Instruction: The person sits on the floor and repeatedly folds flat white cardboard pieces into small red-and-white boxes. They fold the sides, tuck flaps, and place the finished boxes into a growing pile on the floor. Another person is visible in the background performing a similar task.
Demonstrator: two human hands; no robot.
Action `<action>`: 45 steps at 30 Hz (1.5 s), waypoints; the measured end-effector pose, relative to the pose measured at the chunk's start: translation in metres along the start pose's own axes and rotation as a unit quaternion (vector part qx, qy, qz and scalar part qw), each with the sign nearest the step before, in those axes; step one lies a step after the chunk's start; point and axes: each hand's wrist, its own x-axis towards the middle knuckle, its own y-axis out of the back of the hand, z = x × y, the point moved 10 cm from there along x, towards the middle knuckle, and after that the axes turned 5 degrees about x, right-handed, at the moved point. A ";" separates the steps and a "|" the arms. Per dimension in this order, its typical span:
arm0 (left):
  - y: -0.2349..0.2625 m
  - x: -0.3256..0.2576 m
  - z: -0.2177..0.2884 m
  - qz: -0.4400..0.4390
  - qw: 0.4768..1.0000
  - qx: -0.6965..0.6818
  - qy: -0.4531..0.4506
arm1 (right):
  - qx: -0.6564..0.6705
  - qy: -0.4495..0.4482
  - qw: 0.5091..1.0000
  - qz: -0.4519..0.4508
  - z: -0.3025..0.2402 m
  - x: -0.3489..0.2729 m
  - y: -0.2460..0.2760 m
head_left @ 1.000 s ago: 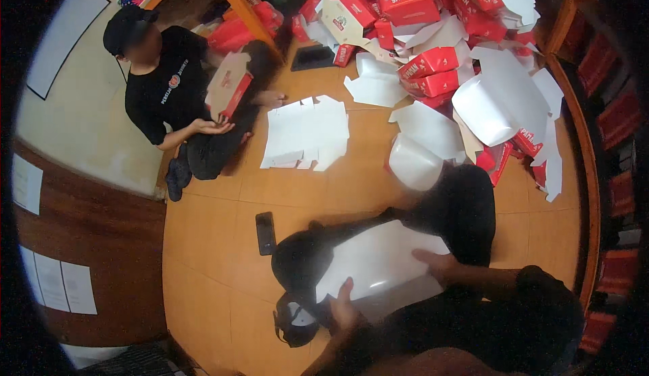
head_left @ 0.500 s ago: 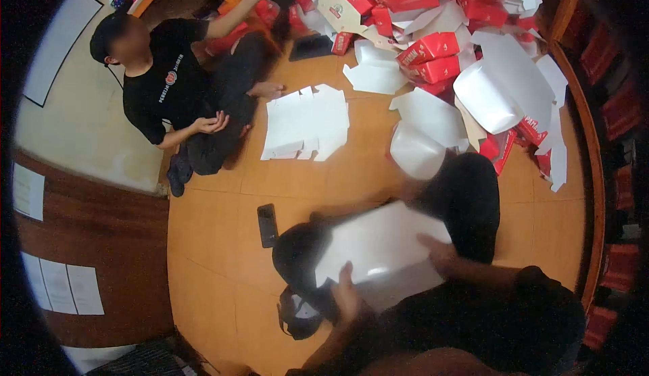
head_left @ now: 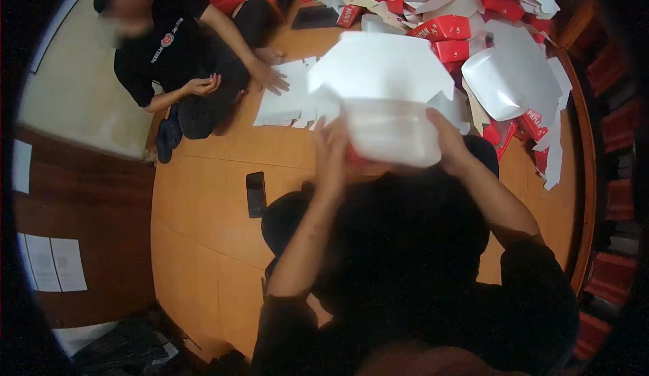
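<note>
Both hands, left hand (head_left: 332, 147) and right hand (head_left: 446, 136), clamp the sides of a white carton blank (head_left: 385, 92), raised in front over the lap. It looks light, thin and bendy, likely to crease, so the side edges near the folds seem the best hold. Its lower part is blurred; the fingers behind it are hidden, and the red boxes (head_left: 446, 28) far right run out of view.

Black phone (head_left: 255, 193), red boxes (head_left: 443, 28), seated co-worker (head_left: 177, 58)
</note>
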 end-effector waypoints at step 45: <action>-0.213 0.088 -0.172 -0.141 0.808 -0.569 -0.059 | -0.762 0.331 0.461 -0.313 0.226 0.226 -0.219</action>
